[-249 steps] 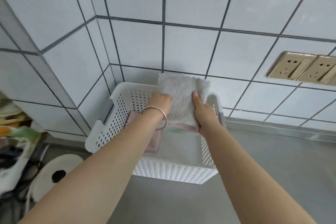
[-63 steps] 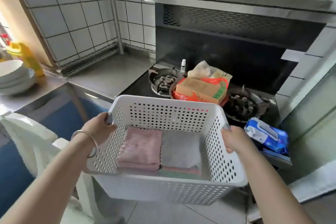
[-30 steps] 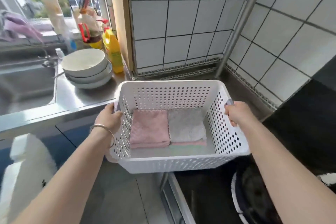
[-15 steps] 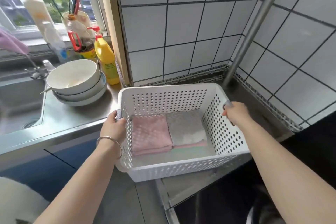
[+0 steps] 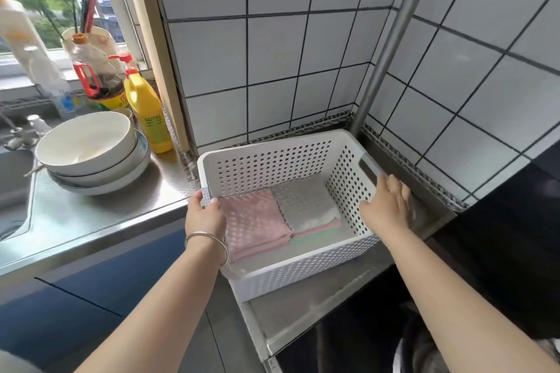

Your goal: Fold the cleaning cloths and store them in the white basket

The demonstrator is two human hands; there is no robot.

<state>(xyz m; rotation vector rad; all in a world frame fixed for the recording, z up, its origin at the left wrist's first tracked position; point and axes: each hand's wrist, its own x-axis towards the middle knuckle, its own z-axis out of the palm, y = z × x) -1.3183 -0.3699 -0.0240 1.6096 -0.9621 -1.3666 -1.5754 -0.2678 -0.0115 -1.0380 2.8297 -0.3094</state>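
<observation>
The white perforated basket (image 5: 266, 160) sits on the steel counter in the tiled corner. Inside lie folded cloths: a pink one (image 5: 257, 221) on the left, a grey one (image 5: 306, 206) on the right, stacked on a pink and a green cloth (image 5: 318, 235). My left hand (image 5: 204, 216), with a bangle at the wrist, grips the basket's left rim at its handle. My right hand (image 5: 389, 206) lies beside the right wall just below the handle slot, fingers straight and off the handle.
Stacked bowls (image 5: 91, 154) stand on the counter to the left, beside a sink (image 5: 12, 185). A yellow bottle (image 5: 148, 118) and other bottles stand behind them. A steel pipe (image 5: 385, 54) rises in the corner behind the basket. A black stove surface (image 5: 500, 251) lies at right.
The basket has moved forward and down onto the counter by the corner. My right hand has let go of the right handle and opened; my left hand still holds the left rim.
</observation>
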